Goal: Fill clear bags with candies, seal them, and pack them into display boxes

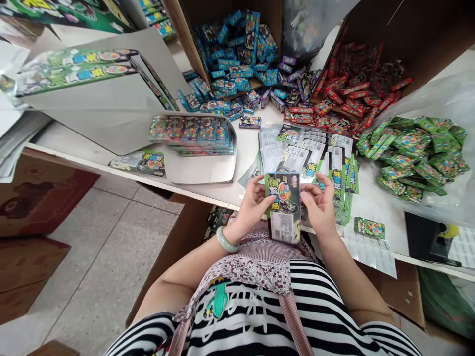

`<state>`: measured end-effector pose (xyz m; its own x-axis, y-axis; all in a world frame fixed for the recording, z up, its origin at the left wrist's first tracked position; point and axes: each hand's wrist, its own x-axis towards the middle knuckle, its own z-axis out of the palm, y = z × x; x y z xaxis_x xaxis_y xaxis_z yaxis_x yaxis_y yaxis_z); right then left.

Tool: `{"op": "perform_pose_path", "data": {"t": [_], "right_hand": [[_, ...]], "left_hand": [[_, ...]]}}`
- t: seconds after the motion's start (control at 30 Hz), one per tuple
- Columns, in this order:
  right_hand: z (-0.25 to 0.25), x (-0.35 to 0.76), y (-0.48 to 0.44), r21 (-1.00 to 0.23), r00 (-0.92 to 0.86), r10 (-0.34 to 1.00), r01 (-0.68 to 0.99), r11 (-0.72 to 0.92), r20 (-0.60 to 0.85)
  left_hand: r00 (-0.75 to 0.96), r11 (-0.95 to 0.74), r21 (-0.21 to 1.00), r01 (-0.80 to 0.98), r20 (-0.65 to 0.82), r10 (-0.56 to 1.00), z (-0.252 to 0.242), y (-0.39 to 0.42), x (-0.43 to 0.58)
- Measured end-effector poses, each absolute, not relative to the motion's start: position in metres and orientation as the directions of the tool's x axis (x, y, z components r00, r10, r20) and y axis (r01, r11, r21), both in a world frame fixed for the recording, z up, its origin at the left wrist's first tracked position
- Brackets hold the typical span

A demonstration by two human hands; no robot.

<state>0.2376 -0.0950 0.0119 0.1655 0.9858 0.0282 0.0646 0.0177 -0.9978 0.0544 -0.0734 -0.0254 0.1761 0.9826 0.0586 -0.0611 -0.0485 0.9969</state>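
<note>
Between both hands, near the table's front edge, is a printed candy packet [284,207], dark with green edges and a pale label at its lower end. My left hand [256,200] pinches its left side, thumb on the front. Its right edge is between the thumb and fingers of my right hand [319,200]. Just behind lies a fanned stack of similar flat packets [309,148], some showing their pale printed backs. Whether the held packet contains anything cannot be seen.
Small boxes are heaped at the back: blue [237,64], purple [297,79] and red [356,94]. Green boxes [419,153] fill a clear bag at right. Left stand a white tray of stacked boxes [196,133] and a larger display carton [92,109]. One green box [369,227] lies near the front edge.
</note>
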Motion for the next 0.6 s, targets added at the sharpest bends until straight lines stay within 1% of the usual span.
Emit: {"op": "perform_pose_path", "data": {"t": [0.07,0.2,0.3,0.4,0.47,0.53,0.6], "right_hand": [[0.009,0.239,-0.098,-0.997,0.157,0.987,0.075,0.02,0.032],[0.006,0.241,-0.103,-0.987,0.194,0.98,0.158,0.011,0.042],[0.003,0.245,-0.107,-0.971,0.185,0.98,0.235,0.031,0.076],[0.003,0.253,-0.109,-0.949,0.114,0.99,0.313,0.048,0.088],[0.007,0.26,-0.106,-0.93,0.052,0.993,0.358,0.078,0.103],[0.014,0.266,-0.099,-0.913,0.018,0.989,0.386,0.129,0.148],[0.021,0.269,-0.09,-0.925,0.018,0.988,0.354,0.139,0.155]], "left_hand": [[0.207,-0.043,0.994,-0.103,0.064,0.976,-0.029,-0.076,0.053],[0.282,-0.081,0.992,-0.098,0.106,0.954,-0.027,-0.079,0.05],[0.318,-0.141,0.989,-0.05,0.149,0.936,-0.024,-0.079,0.047],[0.399,-0.187,0.982,0.002,0.171,0.901,-0.019,-0.074,0.047],[0.359,-0.217,0.976,0.026,0.194,0.913,-0.014,-0.068,0.049],[0.268,-0.246,0.969,0.019,0.232,0.935,-0.007,-0.06,0.054],[0.221,-0.242,0.969,-0.037,0.244,0.944,0.001,-0.052,0.059]]}}
